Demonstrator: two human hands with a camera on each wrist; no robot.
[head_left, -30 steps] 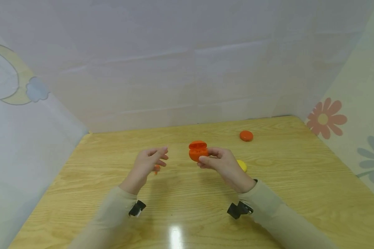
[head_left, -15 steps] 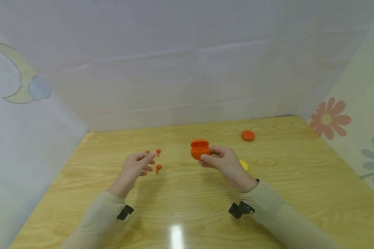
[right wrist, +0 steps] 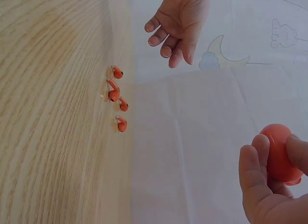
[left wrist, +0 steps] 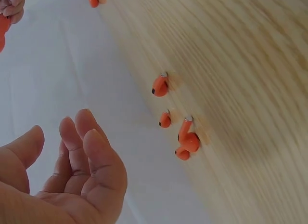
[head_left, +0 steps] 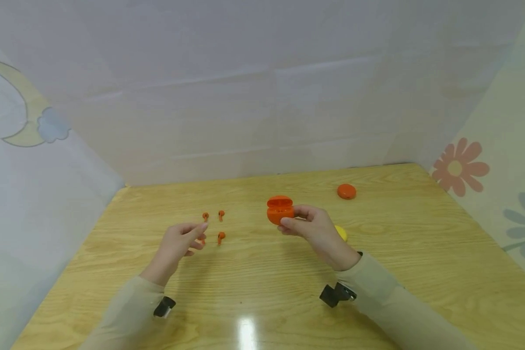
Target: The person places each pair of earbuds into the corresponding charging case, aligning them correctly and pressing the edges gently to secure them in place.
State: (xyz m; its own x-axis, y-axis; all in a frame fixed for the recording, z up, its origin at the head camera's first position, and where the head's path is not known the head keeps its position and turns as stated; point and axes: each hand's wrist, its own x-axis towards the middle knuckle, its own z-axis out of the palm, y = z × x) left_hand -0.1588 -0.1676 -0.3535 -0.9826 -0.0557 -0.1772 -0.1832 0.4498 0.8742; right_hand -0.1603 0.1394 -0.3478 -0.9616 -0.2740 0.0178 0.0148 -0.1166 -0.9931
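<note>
My right hand grips an orange earbud case with its lid up, held a little above the wooden table. The right wrist view shows the fingers curled round the case. Several small orange earbuds lie loose on the table left of centre, also seen in the left wrist view as earbuds and in the right wrist view as earbuds. My left hand hovers just beside them, fingers relaxed and holding nothing; its palm faces the earbuds.
A shut orange case lies at the back right of the table. A yellow case sits partly hidden behind my right hand. Pale sheets wall in the table on the left, back and right.
My left hand has drawn back to the left and nearer to me, away from the case, uncovering the earbuds on the table. The right hand has held the case still.
</note>
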